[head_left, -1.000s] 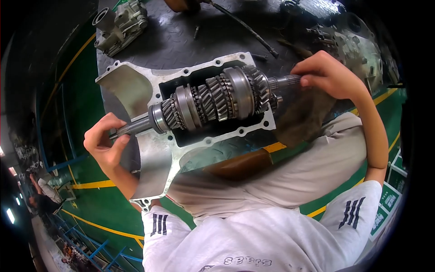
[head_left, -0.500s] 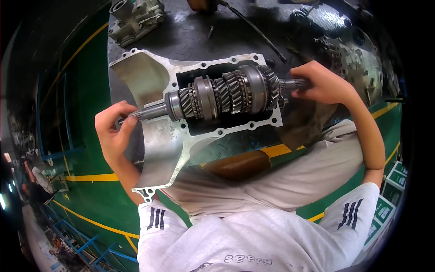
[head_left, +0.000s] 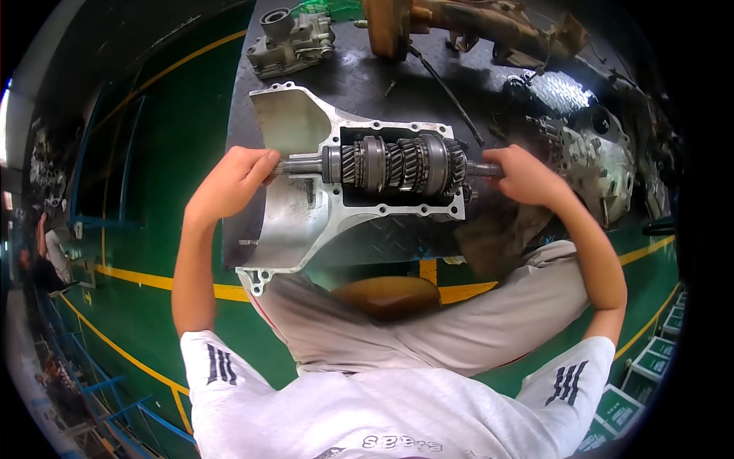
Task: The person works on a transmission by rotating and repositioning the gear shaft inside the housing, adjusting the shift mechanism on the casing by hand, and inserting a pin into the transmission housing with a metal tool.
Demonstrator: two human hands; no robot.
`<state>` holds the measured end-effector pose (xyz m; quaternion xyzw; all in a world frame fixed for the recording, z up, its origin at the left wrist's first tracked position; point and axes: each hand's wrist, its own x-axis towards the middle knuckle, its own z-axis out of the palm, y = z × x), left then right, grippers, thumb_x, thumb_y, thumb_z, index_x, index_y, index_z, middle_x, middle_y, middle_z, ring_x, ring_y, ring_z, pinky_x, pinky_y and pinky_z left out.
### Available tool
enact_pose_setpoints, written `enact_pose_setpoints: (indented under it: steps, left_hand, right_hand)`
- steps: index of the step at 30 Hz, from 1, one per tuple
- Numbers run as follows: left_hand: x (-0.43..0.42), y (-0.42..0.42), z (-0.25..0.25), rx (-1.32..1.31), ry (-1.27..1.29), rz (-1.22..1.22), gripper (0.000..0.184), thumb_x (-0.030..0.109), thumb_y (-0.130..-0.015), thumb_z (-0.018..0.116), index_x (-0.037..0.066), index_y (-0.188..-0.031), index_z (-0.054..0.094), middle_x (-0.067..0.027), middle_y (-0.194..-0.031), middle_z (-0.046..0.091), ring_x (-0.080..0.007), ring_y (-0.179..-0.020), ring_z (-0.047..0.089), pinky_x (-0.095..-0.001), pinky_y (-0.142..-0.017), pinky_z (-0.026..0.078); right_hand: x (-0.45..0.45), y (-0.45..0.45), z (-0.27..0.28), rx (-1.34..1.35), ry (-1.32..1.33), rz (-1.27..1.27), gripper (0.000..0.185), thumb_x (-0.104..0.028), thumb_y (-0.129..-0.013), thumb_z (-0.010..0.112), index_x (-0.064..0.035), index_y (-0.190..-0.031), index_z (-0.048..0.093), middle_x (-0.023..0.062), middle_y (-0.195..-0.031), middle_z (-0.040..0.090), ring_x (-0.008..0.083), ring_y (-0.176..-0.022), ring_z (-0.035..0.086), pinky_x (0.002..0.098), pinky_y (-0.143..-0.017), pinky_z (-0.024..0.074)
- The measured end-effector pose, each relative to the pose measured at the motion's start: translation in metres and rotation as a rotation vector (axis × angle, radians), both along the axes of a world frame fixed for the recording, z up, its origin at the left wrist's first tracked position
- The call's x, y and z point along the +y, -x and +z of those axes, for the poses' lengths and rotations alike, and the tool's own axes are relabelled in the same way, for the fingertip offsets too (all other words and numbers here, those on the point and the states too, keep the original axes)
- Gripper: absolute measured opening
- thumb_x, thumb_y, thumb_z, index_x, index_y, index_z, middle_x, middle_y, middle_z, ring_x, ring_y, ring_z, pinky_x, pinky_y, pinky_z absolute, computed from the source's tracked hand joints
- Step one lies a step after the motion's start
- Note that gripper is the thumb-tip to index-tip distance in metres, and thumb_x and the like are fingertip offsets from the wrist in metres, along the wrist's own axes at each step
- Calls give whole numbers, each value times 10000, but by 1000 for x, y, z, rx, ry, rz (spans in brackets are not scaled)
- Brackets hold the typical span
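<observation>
A gear shaft assembly point(head_left: 405, 164) with several helical gears and smooth rings lies lengthwise in the opening of a silver housing point(head_left: 306, 229). Fingers of my left hand point(head_left: 235, 183) are closed round the thin splined end at the left, over the housing's flared part. At the other side my right hand point(head_left: 521, 174) pinches the splined end that sticks out past the housing's right edge. The fingertips of both hands are partly hidden. A small second shaft end shows under the right end of the gears.
Another casting point(head_left: 292, 47) stands at the table's back left. A rusty brown part point(head_left: 489, 27) with a dark rod point(head_left: 447, 93) lies at the back, and a large metal housing point(head_left: 600, 157) at the right. A brown stool point(head_left: 386, 297) is below the table point(head_left: 367, 88).
The view has shifted and the housing appears farther off and more level. Both hands still hold the shaft ends; my left hand's fingers now wrap over its end from above.
</observation>
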<state>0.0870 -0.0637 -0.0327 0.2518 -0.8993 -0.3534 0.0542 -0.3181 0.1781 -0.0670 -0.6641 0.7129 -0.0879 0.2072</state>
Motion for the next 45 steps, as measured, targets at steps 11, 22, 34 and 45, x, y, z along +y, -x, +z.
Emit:
enact_pose_setpoints:
  steps: [11,22,34,45]
  left_hand:
    - [40,24,7,-320,645,-32,302,17,-802,664,3,-1057,502,-184,-930,640,-386,-925,624,-477,-784,480]
    - [30,39,6,-266,497,120,175,29,-730,727,43,-887,650,-213,-761,678,-429,-780,670,-499,-717,529]
    - [20,51,26,-416,149,33,196,-26,-683,688,-54,-876,667,-264,-751,658,-453,-744,646,-461,-712,528]
    - [26,52,26,-467,226,65,246,-20,-719,662,-20,-953,737,-253,-819,700,-437,-829,689,-478,-788,553]
  right_hand:
    - [-24,24,8,-439,-543,121,299,-267,-890,767,-12,-1025,686,72,-750,680,202,-655,636,345,-637,496]
    - [-37,8,21,-234,-693,40,211,-232,-893,684,-21,-884,690,40,-641,617,160,-550,567,342,-525,448]
    - [-3,-12,3,97,27,49,246,-174,-781,731,-43,-943,600,183,-779,681,403,-798,678,494,-698,534]
    - [-47,34,6,-798,-1027,87,239,-164,-935,670,18,-1080,726,-28,-547,447,92,-467,432,285,-461,349]
